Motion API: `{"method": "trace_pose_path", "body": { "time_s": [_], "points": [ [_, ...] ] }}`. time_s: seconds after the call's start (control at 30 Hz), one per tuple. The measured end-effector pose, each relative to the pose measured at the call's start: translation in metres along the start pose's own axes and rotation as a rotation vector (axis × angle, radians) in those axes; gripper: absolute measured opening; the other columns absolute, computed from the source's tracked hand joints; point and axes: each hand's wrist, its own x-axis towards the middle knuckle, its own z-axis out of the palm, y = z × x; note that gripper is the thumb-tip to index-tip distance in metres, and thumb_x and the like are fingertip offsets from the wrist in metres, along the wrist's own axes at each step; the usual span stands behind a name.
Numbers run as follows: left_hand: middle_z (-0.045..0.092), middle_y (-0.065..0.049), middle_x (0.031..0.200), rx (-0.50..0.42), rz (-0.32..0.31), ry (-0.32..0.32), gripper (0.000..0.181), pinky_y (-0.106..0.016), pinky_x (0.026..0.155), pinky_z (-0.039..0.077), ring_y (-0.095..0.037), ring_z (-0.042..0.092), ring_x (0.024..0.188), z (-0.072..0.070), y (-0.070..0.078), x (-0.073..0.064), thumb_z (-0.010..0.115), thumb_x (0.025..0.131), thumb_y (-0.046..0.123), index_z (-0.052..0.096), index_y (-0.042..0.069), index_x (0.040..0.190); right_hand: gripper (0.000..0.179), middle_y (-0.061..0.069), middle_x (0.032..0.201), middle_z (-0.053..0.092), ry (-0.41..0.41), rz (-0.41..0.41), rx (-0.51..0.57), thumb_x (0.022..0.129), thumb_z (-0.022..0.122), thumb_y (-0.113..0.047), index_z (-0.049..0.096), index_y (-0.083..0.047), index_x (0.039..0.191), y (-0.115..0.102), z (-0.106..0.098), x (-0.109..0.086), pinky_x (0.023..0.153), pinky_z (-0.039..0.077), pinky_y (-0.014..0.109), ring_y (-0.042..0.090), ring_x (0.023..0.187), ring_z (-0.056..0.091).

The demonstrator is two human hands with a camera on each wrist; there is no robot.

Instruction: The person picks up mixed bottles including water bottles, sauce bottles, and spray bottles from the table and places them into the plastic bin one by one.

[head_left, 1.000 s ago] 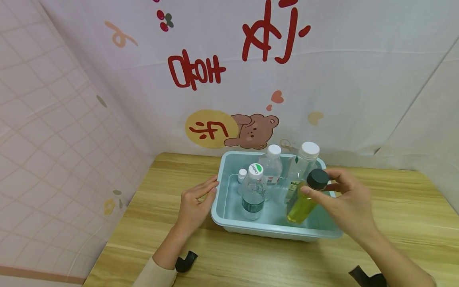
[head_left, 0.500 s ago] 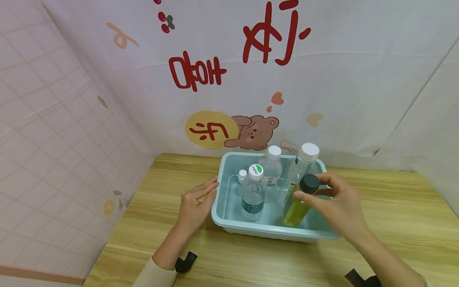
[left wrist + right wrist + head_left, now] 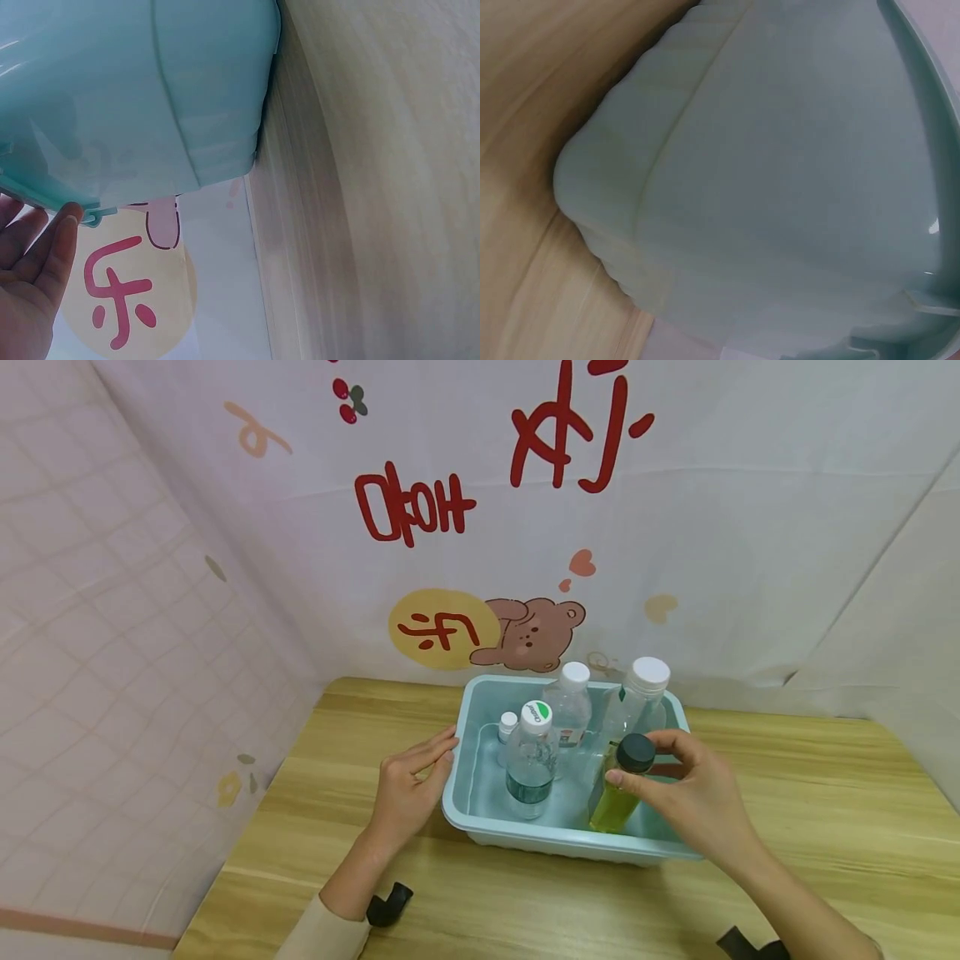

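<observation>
In the head view, a light blue plastic basin (image 3: 562, 839) stands on the table with several bottles in it. My right hand (image 3: 697, 789) grips a bottle of yellow-green liquid (image 3: 615, 810) just under its black cap, thumb on the near side. That bottle stands slightly tilted inside the basin's right half. My left hand (image 3: 408, 785) touches the basin's left rim with extended fingers. The left wrist view shows this hand (image 3: 34, 277) at the rim, beside the basin's outer wall (image 3: 112, 97). Only the basin's outside (image 3: 780, 165) fills the right wrist view; the right hand is out of it.
Also in the basin are a clear bottle with a green-and-white cap (image 3: 530, 772), a white-capped bottle (image 3: 567, 706), a tall bottle with a wide white lid (image 3: 622, 714) and a small white-capped bottle (image 3: 507, 727). A printed cloth (image 3: 712, 552) hangs behind the wooden table (image 3: 810, 793).
My right hand has moved left and slightly toward me, carrying the yellow-green bottle nearer the basin's middle; the bottle is more upright. My left hand stays on the rim.
</observation>
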Motion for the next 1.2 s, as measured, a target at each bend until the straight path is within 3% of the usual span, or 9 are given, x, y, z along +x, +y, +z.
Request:
{"method": "trace_pose_path", "body": {
  "time_s": [0.3,0.67,1.2],
  "points": [
    [0.073,-0.017,0.125,0.0,0.014,-0.002,0.023,-0.021,0.098,0.052,-0.033,0.071,0.116,-0.0004,0.0006,0.0019,0.071,0.092,-0.008,0.078,-0.007,0.114,0.037,0.005,0.102,0.073,-0.03,-0.02,0.0,0.079,0.094,-0.017,0.071,-0.006,0.106,0.0014,0.0015,0.0014,0.072,0.062,0.025,0.011,0.085,0.074],
    [0.073,-0.017,0.125,0.002,0.003,-0.006,0.023,-0.021,0.099,0.052,-0.032,0.071,0.117,-0.0005,0.0023,0.0026,0.071,0.092,-0.007,0.078,-0.006,0.114,0.042,0.007,0.107,0.074,-0.096,0.058,-0.01,0.081,0.094,-0.026,0.07,-0.007,0.109,0.0046,0.0003,0.0025,0.069,0.062,0.028,0.019,0.091,0.076],
    [0.072,-0.024,0.123,0.007,0.005,-0.009,0.023,-0.019,0.099,0.051,-0.033,0.071,0.117,-0.0006,0.0021,0.0023,0.071,0.092,-0.007,0.078,-0.007,0.114,0.045,0.009,0.108,0.073,-0.104,0.095,-0.008,0.08,0.094,-0.026,0.07,-0.005,0.113,0.0059,0.0005,0.002,0.068,0.062,0.028,0.019,0.087,0.076]
  ]
}}
